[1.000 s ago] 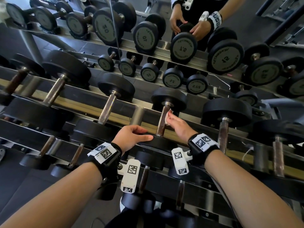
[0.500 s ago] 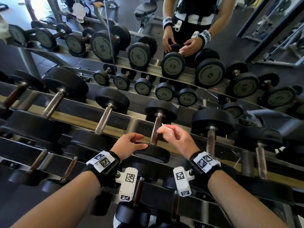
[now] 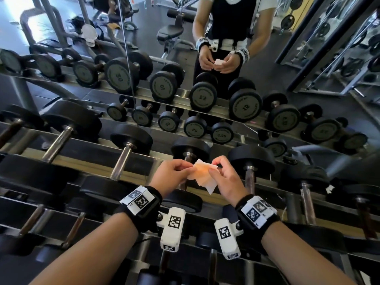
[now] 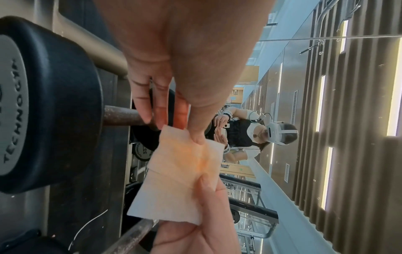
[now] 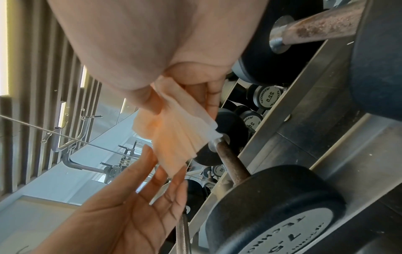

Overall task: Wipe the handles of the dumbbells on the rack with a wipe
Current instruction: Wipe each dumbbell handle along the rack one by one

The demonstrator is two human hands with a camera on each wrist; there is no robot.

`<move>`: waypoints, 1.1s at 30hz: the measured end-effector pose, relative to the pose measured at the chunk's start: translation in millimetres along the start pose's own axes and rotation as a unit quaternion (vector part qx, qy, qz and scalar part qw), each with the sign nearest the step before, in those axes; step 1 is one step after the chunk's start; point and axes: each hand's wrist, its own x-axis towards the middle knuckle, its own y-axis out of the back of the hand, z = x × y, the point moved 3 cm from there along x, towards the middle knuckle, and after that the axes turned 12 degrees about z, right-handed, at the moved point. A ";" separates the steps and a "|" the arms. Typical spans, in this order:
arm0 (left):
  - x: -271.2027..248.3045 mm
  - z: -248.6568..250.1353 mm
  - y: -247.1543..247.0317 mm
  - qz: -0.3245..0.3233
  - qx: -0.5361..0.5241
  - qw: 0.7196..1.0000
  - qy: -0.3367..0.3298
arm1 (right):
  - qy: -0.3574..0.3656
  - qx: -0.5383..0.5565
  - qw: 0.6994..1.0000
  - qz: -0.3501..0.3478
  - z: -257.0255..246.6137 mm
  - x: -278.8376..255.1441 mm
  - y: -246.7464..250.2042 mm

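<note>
Nearest to me, my two forearms reach in, each with a black wrist strap carrying white coded tags. My left hand [image 3: 171, 176] pinches one edge of the pale, orange-stained folded paper wipe [image 3: 203, 174] between thumb and fingertips; in the left wrist view the thumb presses its upper edge. My right hand [image 3: 226, 179] pinches the opposite side, thumb on top, the other fingers curled behind. The wipe hangs between both hands, above the rack and apart from any handle.

Directly under it lies a black round-headed dumbbell with a brown, rusty metal handle [image 3: 183, 185], resting on the grey steel rack [image 3: 96, 153]. More black dumbbells sit in a row to either side. Beyond them a mirror [image 3: 287, 48] reflects the dumbbells and a person holding the wipe.
</note>
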 end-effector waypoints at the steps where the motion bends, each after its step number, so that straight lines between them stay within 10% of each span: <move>1: 0.1 1.9 -1.2 0.006 -0.005 1.000 0.002 | -0.004 0.002 1.000 -0.001 1.1 -1.0 0.4; 33: -8.2 50.7 7.9 -0.001 0.115 0.986 -0.122 | 0.140 -0.025 0.990 -0.007 -22.1 -1.0 -0.4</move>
